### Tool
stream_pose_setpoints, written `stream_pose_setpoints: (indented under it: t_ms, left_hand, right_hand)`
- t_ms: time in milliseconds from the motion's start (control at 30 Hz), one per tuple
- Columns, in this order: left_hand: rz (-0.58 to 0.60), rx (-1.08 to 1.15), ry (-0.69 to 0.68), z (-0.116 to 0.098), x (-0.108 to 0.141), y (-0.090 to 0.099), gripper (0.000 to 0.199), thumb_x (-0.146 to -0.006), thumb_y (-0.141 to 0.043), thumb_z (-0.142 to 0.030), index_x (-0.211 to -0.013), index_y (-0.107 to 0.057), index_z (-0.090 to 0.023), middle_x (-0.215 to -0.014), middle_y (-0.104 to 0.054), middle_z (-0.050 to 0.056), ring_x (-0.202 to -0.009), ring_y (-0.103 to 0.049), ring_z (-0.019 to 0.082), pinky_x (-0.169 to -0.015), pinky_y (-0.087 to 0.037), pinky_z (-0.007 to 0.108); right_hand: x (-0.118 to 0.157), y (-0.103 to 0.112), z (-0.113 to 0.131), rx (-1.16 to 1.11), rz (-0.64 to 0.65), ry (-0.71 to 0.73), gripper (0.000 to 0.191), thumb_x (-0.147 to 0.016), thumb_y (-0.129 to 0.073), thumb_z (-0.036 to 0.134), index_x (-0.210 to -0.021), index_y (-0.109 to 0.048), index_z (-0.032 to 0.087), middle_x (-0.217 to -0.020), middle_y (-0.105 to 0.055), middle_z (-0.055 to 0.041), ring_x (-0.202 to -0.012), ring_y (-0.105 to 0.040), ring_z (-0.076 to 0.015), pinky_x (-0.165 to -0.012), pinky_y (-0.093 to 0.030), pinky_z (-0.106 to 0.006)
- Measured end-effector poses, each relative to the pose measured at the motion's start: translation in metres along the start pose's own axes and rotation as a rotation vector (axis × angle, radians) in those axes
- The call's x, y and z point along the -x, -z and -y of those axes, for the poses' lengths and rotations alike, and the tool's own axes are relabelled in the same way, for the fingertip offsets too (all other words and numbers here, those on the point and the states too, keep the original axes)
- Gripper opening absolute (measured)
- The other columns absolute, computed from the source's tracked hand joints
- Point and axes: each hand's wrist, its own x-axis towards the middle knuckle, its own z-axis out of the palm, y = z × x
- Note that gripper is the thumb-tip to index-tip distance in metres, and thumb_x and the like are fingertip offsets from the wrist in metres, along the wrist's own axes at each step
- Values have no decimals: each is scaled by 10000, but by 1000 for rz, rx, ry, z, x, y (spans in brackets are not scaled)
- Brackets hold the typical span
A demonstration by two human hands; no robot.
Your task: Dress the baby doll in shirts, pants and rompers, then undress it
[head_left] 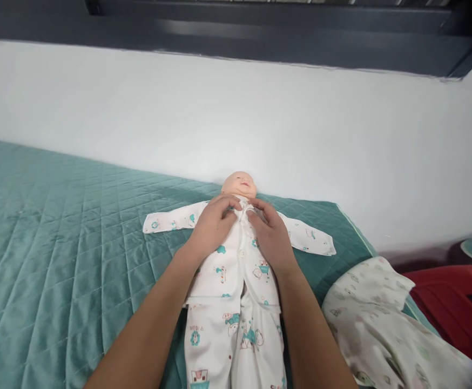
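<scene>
A baby doll point(239, 184) lies face up, its head near the wall. It wears a white printed top point(220, 270) with both sleeves spread outward, and matching white trousers point(211, 335) lie below. My left hand point(216, 219) pinches the left side of the collar just under the doll's chin. Opposite it, my right hand point(269, 229) has its thumb and fingers closed on the right side of the collar. A button shows lower down the front, and the hem parts below it.
The doll rests on a green quilted bedspread point(58, 243) against a white wall point(236, 113). At the right lie a crumpled white printed cloth point(373, 319) and a red object point(454, 302). A dark beam point(236, 32) crosses the top.
</scene>
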Motion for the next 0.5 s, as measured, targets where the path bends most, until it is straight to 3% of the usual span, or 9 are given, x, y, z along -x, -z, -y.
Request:
stream_pose_setpoints:
  t_ms: [133,300,500]
  left_hand:
    - [140,-11,91,-9,2,8,219,-847,-496,-147,-894,-693,-231,-1376,-540,39,-1334,-474,209,-1164,-344,394]
    - [339,32,98,-15,5,23,154,-885,-549,-265,-915,-699,-255,-1513,-433,7,-1434,-376,226,-1214,-286,404]
    - [382,63,87,-10,7,27,193,-927,-544,-366,-996,-704,-281,-1565,-372,-14,-1472,-325,221,-1218,-290,387]
  right_hand:
    - [0,5,-2,15,57,93,286,-901,-533,347,-1144,-654,260,-1295,-619,-35,-1263,-514,-218,-1111,-359,-417]
    - [0,12,-6,16,183,155,196,-918,-525,363,-1064,-638,296,-1397,-549,-8,-1373,-409,-211,-1125,-346,-429]
    - [1,14,0,64,225,209,203,-950,-498,405,-872,-623,266,-1414,-540,-9,-1392,-388,-217,-1165,-277,-450]
